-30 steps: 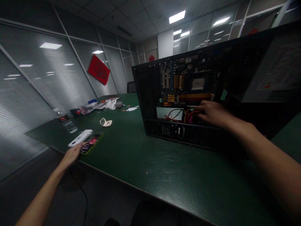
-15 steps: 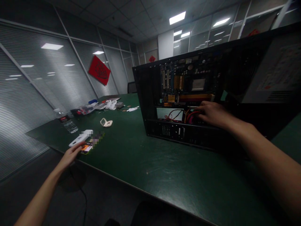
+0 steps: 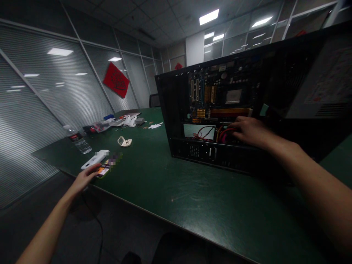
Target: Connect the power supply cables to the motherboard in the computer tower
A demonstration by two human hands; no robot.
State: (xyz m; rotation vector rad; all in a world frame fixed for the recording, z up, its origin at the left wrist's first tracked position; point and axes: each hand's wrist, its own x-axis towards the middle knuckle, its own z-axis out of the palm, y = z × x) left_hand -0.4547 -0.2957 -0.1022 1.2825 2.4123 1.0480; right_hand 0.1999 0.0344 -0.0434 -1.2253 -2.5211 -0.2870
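At the table's left front edge, my left hand [image 3: 86, 178] reaches over a phone [image 3: 103, 171] with a lit screen and yellow-green rim. Its fingers are stretched out, and the fingertips rest at the screen; the phone lies flat. On the right stands a black computer case [image 3: 176, 146] with its side uncovered, showing a motherboard [image 3: 220, 95]. My right hand [image 3: 251, 132] reaches into the lower part of the case, fingers bent and apart. The fingertips are beside red and yellow cables [image 3: 205, 134]; whether they touch them is hard to tell.
A white device [image 3: 95, 160] lies behind the phone. Farther back are an opened earbud case [image 3: 125, 141], a water bottle [image 3: 79, 141], plastic bags [image 3: 100, 126] and small loose parts [image 3: 130, 120]. The green table [image 3: 154, 183] ends in a front edge; a cord [image 3: 100, 231] hangs below.
The view has shifted slightly. My left hand has moved a little over the phone, and the screen's picture looks different. My right hand stays in the computer case.
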